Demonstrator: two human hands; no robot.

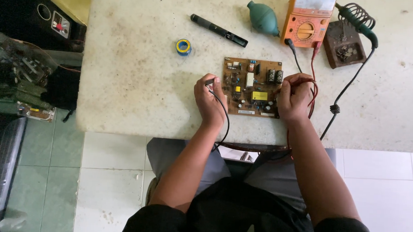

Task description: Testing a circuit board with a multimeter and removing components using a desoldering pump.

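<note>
A brown circuit board [252,87] with a yellow part and several small components lies flat near the table's front edge. My left hand [209,98] rests at its left edge, closed on a black test probe [211,81] whose black lead runs back over the table edge. My right hand [294,96] sits at the board's right edge, closed on a red test probe and red lead [312,90]. Both leads run up to an orange multimeter [308,20] at the back of the table.
On the stained white table [138,94] lie a blue-and-yellow solder spool [183,47], a black pen-like tool [218,30], a teal rubber blower [263,17] and a soldering iron in its spring stand [354,29]. Electronic scrap [18,75] is piled at left.
</note>
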